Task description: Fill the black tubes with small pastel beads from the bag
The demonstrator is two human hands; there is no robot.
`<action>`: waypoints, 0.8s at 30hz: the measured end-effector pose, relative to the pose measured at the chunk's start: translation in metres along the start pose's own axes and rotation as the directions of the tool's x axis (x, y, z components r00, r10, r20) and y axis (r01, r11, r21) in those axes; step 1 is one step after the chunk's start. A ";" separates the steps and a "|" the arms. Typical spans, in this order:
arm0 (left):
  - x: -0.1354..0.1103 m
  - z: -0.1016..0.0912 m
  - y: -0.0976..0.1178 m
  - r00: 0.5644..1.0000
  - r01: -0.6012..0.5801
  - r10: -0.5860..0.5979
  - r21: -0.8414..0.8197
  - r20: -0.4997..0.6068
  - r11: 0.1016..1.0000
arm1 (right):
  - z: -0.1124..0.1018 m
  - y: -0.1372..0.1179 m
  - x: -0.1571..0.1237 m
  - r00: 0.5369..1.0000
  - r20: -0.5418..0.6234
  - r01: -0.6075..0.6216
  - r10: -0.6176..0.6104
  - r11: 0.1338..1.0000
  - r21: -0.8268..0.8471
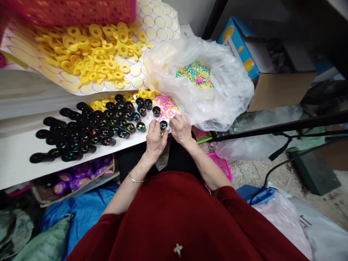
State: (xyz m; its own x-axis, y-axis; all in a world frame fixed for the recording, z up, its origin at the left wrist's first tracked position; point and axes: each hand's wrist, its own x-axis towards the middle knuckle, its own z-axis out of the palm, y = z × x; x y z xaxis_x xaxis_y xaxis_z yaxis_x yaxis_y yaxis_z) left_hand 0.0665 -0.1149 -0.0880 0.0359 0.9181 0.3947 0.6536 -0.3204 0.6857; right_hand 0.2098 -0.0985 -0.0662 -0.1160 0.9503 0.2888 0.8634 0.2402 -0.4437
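A small black cup (163, 125) with coloured beads inside stands upright at the front edge of the white table, between my two hands. My left hand (155, 139) has its fingers and thumb closed about the cup's left and near side. On the cup's right, my right hand (181, 127) is curled with its fingertips down near the tabletop; whatever they may pinch is hidden. Behind my fingers lie loose pink and yellow pieces (165, 105). To the left, many black cups (104, 131) crowd together, several showing coloured beads inside.
A clear plastic bag (231, 94) of coloured beads (190, 72), with a pink scoop-like piece (199, 80) on top, stands behind my right hand. Yellow ring-shaped parts (95, 54) cover a sticker sheet (154, 21) beneath a pink basket (81, 12). A blue carton (239, 50) sits far right.
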 end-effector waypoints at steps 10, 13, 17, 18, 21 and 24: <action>-0.004 -0.007 0.020 0.981 0.115 -0.151 -0.262 -0.122 0.958 | -0.026 -0.016 -0.004 0.955 0.089 -0.249 0.284 0.601 0.759; -0.009 -0.026 0.039 0.978 0.158 -0.198 -0.375 -0.069 0.913 | -0.034 -0.027 -0.015 0.904 0.295 -0.395 0.309 0.341 0.853; -0.015 -0.039 0.056 0.844 0.520 -0.455 -0.634 0.282 0.572 | -0.039 -0.041 -0.034 0.944 0.244 -0.318 0.224 0.405 0.857; -0.015 -0.039 0.057 0.798 0.581 -0.491 -0.662 0.350 0.474 | -0.039 -0.043 -0.037 0.960 0.192 -0.267 0.202 0.469 0.841; -0.015 -0.037 0.059 0.735 0.619 -0.552 -0.722 0.395 0.308 | -0.031 -0.049 -0.045 0.986 -0.031 -0.089 0.166 0.664 0.742; -0.013 -0.034 0.059 0.713 0.604 -0.584 -0.763 0.388 0.231 | -0.020 -0.050 -0.048 0.974 -0.195 0.033 0.113 0.786 0.617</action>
State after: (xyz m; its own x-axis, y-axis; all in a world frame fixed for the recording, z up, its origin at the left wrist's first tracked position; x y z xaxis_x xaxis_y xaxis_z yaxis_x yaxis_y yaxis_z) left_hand 0.0789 -0.1532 -0.0320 -0.0628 0.9322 -0.3563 -0.4036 0.3028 0.8634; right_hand 0.1818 -0.1603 -0.0406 0.0800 0.9143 0.3969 0.3723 0.3420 -0.8628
